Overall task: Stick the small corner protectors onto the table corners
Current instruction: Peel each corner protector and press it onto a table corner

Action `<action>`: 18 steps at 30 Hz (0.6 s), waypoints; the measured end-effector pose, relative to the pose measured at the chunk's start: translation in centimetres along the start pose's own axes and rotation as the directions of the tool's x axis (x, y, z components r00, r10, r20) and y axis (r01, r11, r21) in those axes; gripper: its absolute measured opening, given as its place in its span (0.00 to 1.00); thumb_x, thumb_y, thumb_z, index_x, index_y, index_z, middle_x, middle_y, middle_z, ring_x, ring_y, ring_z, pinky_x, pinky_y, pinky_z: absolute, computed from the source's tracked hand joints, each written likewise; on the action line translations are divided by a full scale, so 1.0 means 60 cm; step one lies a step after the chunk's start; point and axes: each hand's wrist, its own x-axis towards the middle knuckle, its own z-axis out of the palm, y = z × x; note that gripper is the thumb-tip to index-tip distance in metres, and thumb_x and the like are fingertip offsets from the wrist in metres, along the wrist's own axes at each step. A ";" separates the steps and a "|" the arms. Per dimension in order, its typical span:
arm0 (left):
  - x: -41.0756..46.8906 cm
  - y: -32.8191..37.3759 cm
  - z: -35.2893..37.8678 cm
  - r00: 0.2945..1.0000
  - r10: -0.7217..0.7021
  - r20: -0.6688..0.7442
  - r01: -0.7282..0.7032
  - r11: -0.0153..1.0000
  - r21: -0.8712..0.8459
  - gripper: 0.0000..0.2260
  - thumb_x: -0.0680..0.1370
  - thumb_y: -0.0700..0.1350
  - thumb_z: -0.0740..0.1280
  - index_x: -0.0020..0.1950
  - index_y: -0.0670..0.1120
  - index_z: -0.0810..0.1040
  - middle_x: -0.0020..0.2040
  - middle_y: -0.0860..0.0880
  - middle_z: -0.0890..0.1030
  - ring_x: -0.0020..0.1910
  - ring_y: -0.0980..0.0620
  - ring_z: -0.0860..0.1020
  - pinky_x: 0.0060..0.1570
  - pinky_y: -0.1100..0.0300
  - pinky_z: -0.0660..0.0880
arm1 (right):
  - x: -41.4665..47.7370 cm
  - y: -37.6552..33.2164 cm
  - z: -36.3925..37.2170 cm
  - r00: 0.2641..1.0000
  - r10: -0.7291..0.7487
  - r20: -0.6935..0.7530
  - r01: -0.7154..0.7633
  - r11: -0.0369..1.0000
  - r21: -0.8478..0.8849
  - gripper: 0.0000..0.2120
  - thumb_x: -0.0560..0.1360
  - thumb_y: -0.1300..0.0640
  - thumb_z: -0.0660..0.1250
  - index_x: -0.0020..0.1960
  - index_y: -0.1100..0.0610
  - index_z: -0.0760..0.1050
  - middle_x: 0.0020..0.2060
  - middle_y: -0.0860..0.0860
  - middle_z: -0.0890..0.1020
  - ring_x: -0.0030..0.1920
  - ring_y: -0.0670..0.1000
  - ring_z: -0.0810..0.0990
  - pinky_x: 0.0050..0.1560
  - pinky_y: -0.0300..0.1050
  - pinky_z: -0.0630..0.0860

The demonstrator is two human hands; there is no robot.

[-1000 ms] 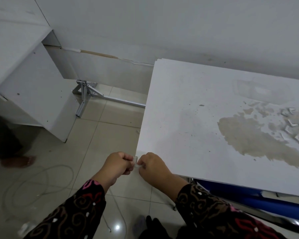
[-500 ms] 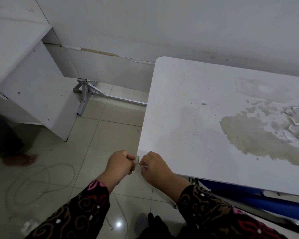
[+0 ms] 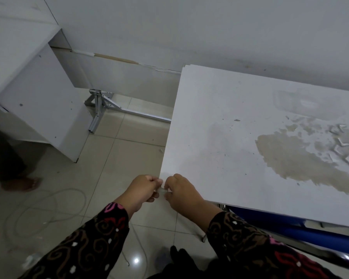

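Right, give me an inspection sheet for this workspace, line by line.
Surface: white table top, large patch of peeled, brownish finish at right.
Job's things: clear corner protector at the near left table corner; spare protectors lie on the peeled area.
Clutter: small white scrap on the floor.
Hands: left hand and right hand both pinch the protector at the corner.
Cables: thin white cord looped on the tiles.
Surroundings: tiled floor, white cabinet, folding metal leg, a foot at left.
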 end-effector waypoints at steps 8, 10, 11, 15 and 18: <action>0.015 0.010 0.021 0.993 -0.029 -0.114 0.054 0.974 0.221 0.10 0.79 0.45 0.61 0.44 0.42 0.79 0.41 0.42 0.82 0.36 0.47 0.77 0.38 0.58 0.71 | 0.009 -0.006 -0.003 0.997 0.044 0.058 -0.044 0.999 0.005 0.15 0.73 0.52 0.68 0.54 0.61 0.71 0.48 0.54 0.72 0.47 0.52 0.69 0.45 0.42 0.66; 0.015 0.010 0.024 0.992 -0.005 -0.123 0.041 0.956 0.291 0.13 0.79 0.45 0.60 0.38 0.43 0.77 0.38 0.43 0.80 0.36 0.47 0.76 0.39 0.58 0.71 | 0.016 -0.010 -0.003 0.996 0.064 0.060 -0.063 0.998 -0.011 0.15 0.74 0.51 0.68 0.52 0.61 0.70 0.47 0.55 0.72 0.44 0.51 0.68 0.43 0.44 0.66; 0.015 0.009 0.025 0.993 0.003 -0.119 0.033 0.952 0.303 0.14 0.80 0.46 0.60 0.37 0.43 0.77 0.38 0.43 0.80 0.36 0.47 0.76 0.41 0.56 0.73 | 0.019 -0.011 -0.004 0.995 0.076 0.064 -0.075 0.997 -0.019 0.14 0.74 0.52 0.68 0.51 0.61 0.71 0.48 0.56 0.73 0.44 0.51 0.68 0.43 0.44 0.67; 0.005 0.000 0.008 0.999 0.040 -0.012 -0.037 0.981 0.190 0.12 0.81 0.48 0.60 0.44 0.44 0.78 0.42 0.45 0.82 0.38 0.50 0.77 0.42 0.57 0.73 | 0.024 -0.016 -0.011 0.990 0.098 0.104 -0.098 0.995 -0.010 0.13 0.73 0.53 0.68 0.52 0.60 0.71 0.51 0.56 0.74 0.44 0.52 0.71 0.44 0.45 0.69; -0.001 -0.008 -0.008 0.990 0.034 0.140 -0.044 0.997 0.068 0.04 0.79 0.45 0.64 0.47 0.47 0.77 0.43 0.49 0.82 0.39 0.54 0.78 0.40 0.61 0.71 | 0.020 -0.014 -0.014 0.991 0.063 0.116 -0.059 0.998 -0.037 0.10 0.75 0.55 0.66 0.51 0.61 0.72 0.52 0.57 0.74 0.46 0.55 0.73 0.45 0.46 0.71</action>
